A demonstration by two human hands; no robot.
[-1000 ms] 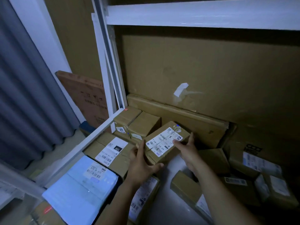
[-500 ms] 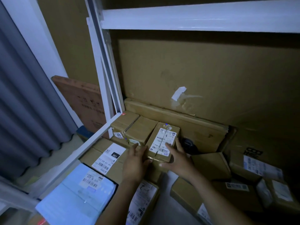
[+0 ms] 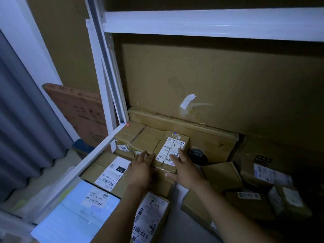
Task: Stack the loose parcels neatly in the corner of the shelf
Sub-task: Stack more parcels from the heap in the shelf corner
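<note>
— Cardboard everywhere on my feed. Nearest me a pale blue parcel (image 3: 73,214) lies at the front left, and just right of it a brown box marked "5-2" (image 3: 150,216).

— Where are the hands?

— Past those. My left hand (image 3: 141,170) has its fingers spread, lying flat over the near left edge of the labelled parcel (image 3: 171,151) and the box beside it. My right hand (image 3: 186,170) is spread too, fingertips on the parcel's white label, thumb against its near edge. Neither is clamped round it — both just rest on it.

— Which way does the parcel run?

— Its long axis points away from me toward the back wall, label up, lying flat. It sits third in a row: corner box (image 3: 128,134) against the white upright (image 3: 112,95), a plain box (image 3: 147,140), then this one, all side by side and touching.

— Under and behind?

— The row rests on a wider box with a "13H" label (image 3: 112,170). Right of the parcel sits a dark roll (image 3: 198,154); loose boxes (image 3: 263,188) lie to the right. Behind the row, a long flat carton (image 3: 201,132), then a big cardboard sheet (image 3: 219,81).
</note>
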